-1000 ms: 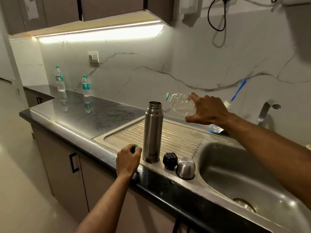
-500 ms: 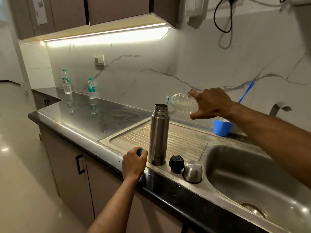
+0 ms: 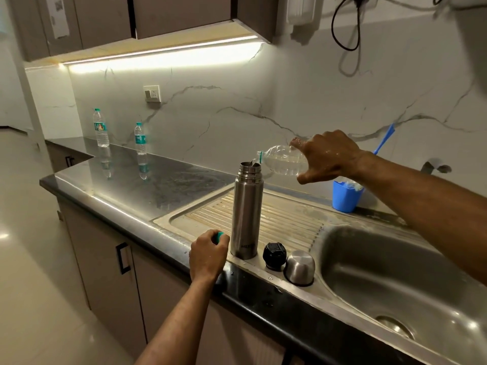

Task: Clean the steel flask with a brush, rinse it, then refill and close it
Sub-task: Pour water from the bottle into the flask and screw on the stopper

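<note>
Kitchen counter, dark top w/ steel sink unit let into it, marble-look wall behind. Tall cylindrical brushed-steel flask stands upright, uncapped, on ribbed drainboard near front edge. Right hand holds clear plastic water bottle tipped near-horizontal, fingers and thumb curled round its body, neck at flask mouth; thin stream entering, so refill step underway by my read. Left hand rests on counter edge just beside flask base, fingers curled round small teal bottle cap, not touching flask. Handling est.: flask rigid, smooth, likely wet hence slippery, gaining weight as it fills; tall and narrow so tippable; best gripped mid-body. Black plastic stopper and domed steel cup-lid sit just right of flask, near basin rim. Blue plastic cup at back w/ blue brush handle rising from it. Two sealed water bottles far left, well apart. Nothing obstructs flask mouth but pouring bottle.
</note>
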